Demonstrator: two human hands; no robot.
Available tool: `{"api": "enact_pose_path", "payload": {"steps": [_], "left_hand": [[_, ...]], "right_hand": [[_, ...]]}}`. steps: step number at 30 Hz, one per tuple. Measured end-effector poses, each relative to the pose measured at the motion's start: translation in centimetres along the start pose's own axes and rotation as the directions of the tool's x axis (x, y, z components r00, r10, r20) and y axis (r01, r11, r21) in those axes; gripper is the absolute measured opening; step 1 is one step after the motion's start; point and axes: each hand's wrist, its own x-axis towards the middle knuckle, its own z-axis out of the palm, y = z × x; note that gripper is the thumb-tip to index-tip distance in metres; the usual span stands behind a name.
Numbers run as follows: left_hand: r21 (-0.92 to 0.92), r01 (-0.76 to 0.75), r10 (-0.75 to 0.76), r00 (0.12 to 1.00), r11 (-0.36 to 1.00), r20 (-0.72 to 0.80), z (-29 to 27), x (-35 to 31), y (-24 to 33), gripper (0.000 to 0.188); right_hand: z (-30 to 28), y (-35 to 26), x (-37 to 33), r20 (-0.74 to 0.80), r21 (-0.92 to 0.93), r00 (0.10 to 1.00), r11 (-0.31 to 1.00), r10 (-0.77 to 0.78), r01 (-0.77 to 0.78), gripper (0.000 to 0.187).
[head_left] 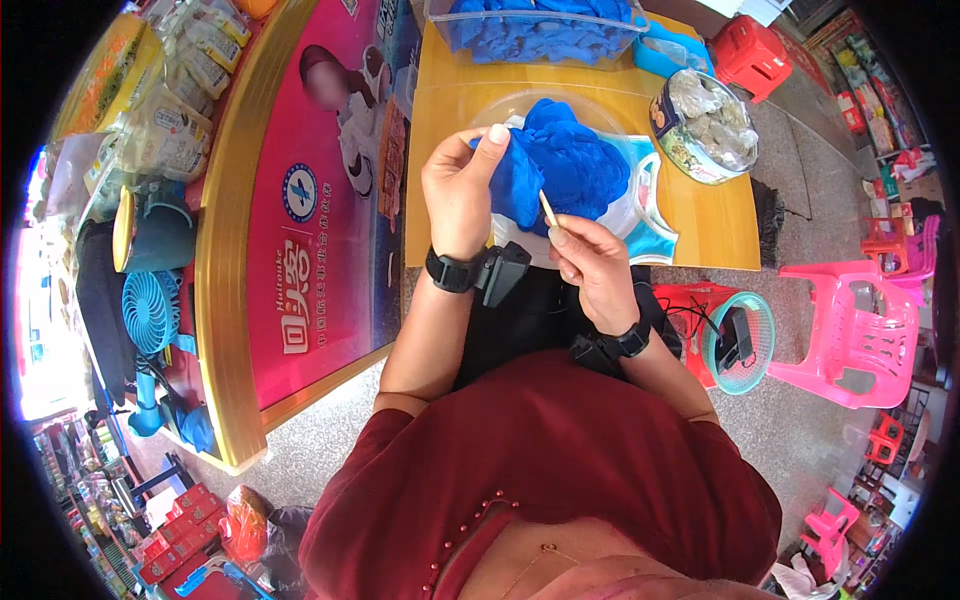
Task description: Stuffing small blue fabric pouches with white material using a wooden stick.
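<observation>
A piece of thin, soft blue material (516, 185) is pinched between the thumb and fingers of my left hand (460, 195). My right hand (595, 265) grips a slim pale wooden stick (547, 207) between thumb and fingertips. The stick's upper tip meets the edge of the blue material. Behind and below my hands, a heap of similar blue material (585, 165) lies over a pale round bowl or tray, mostly hidden, on the yellow table (440, 75). A white-and-turquoise item (653, 243) is partly visible under the heap's right side.
A clear bin (545, 58) full of blue pieces stands at the table's far edge, beside a small blue tray (680, 45). A round tin (690, 165) of bagged pale stuff sits at right. A gold-edged counter (225, 300) runs along the left; a pink chair (860, 330) stands right.
</observation>
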Motion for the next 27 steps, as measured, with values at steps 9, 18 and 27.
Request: {"api": "enact_pose_path", "payload": {"steps": [9, 18, 27], "left_hand": [[-0.046, -0.078, 0.081, 0.994, 0.996, 0.07, 0.1, -0.8, 0.4, 0.012], [-0.136, -0.05, 0.08, 0.972, 0.989, 0.219, 0.6, -1.9, 0.3, 0.01], [-0.066, -0.07, 0.081, 0.98, 0.995, 0.18, 1.2, -2.1, 1.1, 0.013]], "right_hand": [[0.4, -0.4, -0.6, -0.003, 0.027, 1.0, 1.0, -0.004, 0.004, 0.019], [0.4, -1.2, -1.3, 0.164, 0.173, 0.985, 0.981, 0.053, -0.082, 0.023], [0.2, -1.3, -0.8, 0.254, 0.2, 0.963, 0.969, 0.095, -0.148, 0.023]]}}
